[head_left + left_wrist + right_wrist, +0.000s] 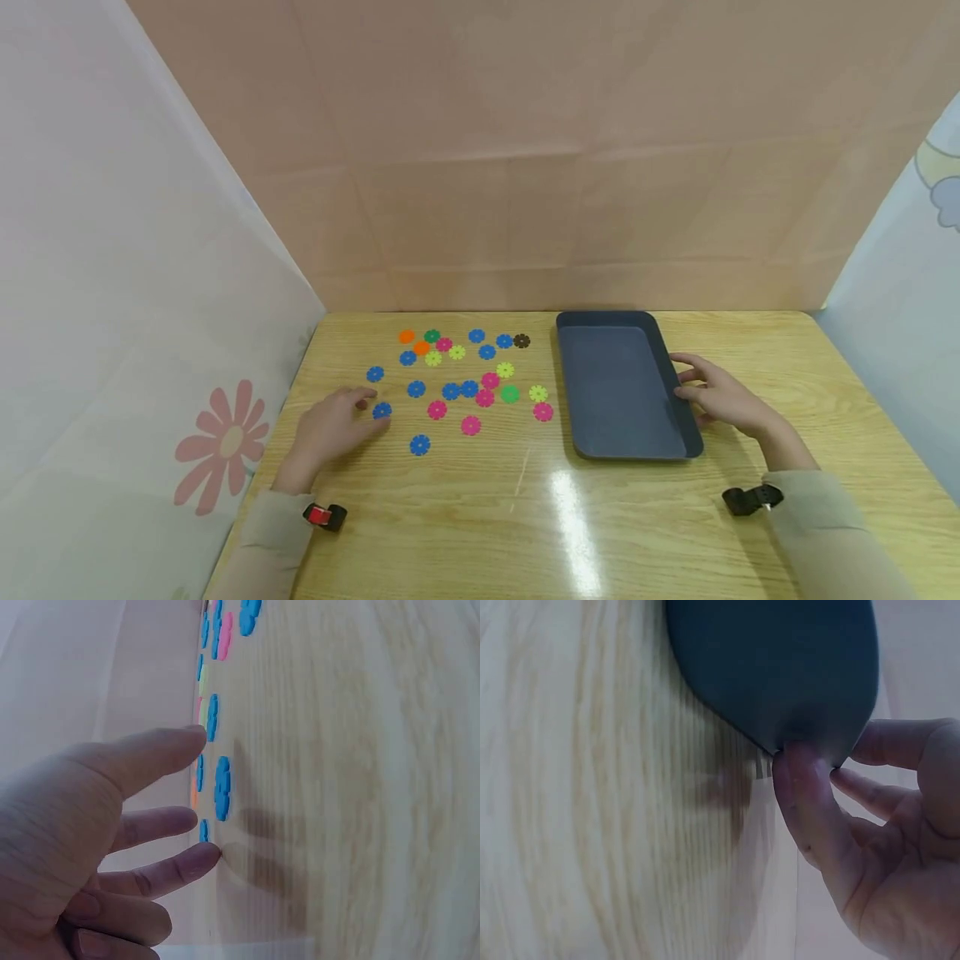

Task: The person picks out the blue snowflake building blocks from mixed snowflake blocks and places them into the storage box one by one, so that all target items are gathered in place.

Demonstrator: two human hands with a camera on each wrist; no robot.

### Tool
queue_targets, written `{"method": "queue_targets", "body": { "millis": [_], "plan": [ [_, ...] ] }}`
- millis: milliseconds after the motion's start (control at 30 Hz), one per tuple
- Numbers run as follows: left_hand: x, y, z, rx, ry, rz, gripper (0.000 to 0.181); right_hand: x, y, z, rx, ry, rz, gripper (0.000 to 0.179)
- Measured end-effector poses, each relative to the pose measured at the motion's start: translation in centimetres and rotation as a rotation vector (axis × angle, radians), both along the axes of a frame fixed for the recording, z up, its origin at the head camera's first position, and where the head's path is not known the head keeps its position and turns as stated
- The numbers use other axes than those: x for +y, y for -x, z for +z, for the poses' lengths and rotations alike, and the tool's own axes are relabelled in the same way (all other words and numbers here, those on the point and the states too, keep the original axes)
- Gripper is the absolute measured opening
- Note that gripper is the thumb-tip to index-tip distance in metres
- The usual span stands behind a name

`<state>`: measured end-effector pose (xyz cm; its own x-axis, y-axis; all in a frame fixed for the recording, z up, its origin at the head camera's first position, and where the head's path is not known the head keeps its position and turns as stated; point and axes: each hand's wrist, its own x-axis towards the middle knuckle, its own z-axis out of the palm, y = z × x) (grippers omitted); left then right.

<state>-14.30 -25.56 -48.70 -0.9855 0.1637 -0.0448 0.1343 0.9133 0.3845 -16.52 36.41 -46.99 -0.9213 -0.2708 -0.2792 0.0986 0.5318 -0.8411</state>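
My left hand [333, 429] is low over the table's left side, with its thumb and forefinger apart around a blue notched disc [382, 410]; nothing is in its grasp. In the left wrist view that same blue disc [223, 788] lies flat just beyond the fingertips. A dark grey rectangular tray [622, 392] lies on the table right of centre, its inside bare. At its right side my right hand [723, 396] holds the rim, thumb over the edge. The right wrist view has the thumb [810, 795] against the tray wall [772, 660] and other fingers at its far edge.
Several notched plastic discs in blue, pink, yellow-green, green, orange and brown are scattered flat between the left hand and the tray, among them a pink disc [471, 425] and a brown disc [521, 341]. A papered wall [465, 208] rises behind the wooden table [465, 517].
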Motion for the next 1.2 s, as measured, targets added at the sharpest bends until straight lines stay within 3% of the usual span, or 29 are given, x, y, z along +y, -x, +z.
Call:
{"method": "queue_targets", "body": {
  "millis": [500, 867, 1200],
  "plan": [
    [0.7, 0.3, -1.1, 0.061, 0.004, -0.012, 0.037, 0.2, 0.2, -0.1, -0.047, 0.031, -0.012, 0.071],
    [1.0, 0.6, -1.1, -0.009, -0.032, 0.015, 0.029, 0.3, 0.1, -0.3, -0.065, 0.056, -0.017, 0.07],
    [1.1, 0.6, -1.0, -0.006, -0.107, 0.017, 0.025, 0.2, 0.1, -0.3, -0.071, 0.076, -0.019, 0.071]
  ]
}}
